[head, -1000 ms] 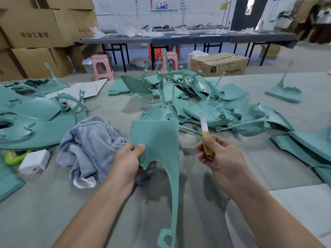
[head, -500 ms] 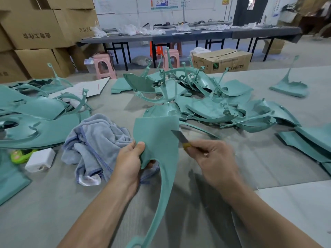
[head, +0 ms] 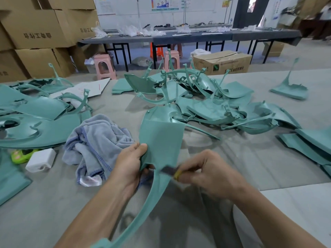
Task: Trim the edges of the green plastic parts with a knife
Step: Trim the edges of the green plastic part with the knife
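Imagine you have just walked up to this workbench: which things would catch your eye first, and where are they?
First, the two hands at centre front: the left hand grips a green plastic part, while the right hand lays a yellow-handled knife against its edge. Behind them sprawls a tangled heap of green parts, and a crumpled grey towel lies to the left.

A second ago the right hand [head: 207, 173] held the knife [head: 170, 171] upright, clear of the part [head: 161, 140]. Since then the blade has tipped flat and slid down the part's right edge, now lying at its narrow neck, just beside the left hand's [head: 128, 165] fingers.
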### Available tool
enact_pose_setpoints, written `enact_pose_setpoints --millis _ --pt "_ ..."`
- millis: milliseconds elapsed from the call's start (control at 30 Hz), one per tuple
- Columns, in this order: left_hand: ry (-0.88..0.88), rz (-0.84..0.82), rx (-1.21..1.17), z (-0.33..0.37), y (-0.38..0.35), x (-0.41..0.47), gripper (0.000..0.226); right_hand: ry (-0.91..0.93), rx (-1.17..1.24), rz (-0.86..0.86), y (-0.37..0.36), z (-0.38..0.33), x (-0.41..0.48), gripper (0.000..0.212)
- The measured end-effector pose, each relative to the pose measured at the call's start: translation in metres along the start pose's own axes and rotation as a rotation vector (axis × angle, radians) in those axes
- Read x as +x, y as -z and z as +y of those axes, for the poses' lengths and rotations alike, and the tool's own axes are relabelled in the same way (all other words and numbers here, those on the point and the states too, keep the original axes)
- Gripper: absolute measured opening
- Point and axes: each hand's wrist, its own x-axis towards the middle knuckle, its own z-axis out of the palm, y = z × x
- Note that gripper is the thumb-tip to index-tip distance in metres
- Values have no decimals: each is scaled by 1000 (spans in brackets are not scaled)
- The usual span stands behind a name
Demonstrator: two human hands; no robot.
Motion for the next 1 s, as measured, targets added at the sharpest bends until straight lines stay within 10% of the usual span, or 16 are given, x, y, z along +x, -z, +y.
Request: enact_pose_setpoints --millis 167,367,567,733,900,1000 --pt "-3 -4 69 3 7 4 26 -92 46 637 12 11 6 30" --pt "-6 -35 42 2 3 3 27 9 -2 67 4 1 -4 20" --pt "-31 -28 110 0 9 6 26 -69 1 706 2 10 4 15" --pt "-43 23 81 0 4 7 27 -8 -34 -75 -10 3 -7 11" --pt "-38 40 46 1 8 6 26 -215 -15 580 5 20 4 14" --pt "-73 30 28 -3 7 5 25 -279 276 578 12 16 3 27"
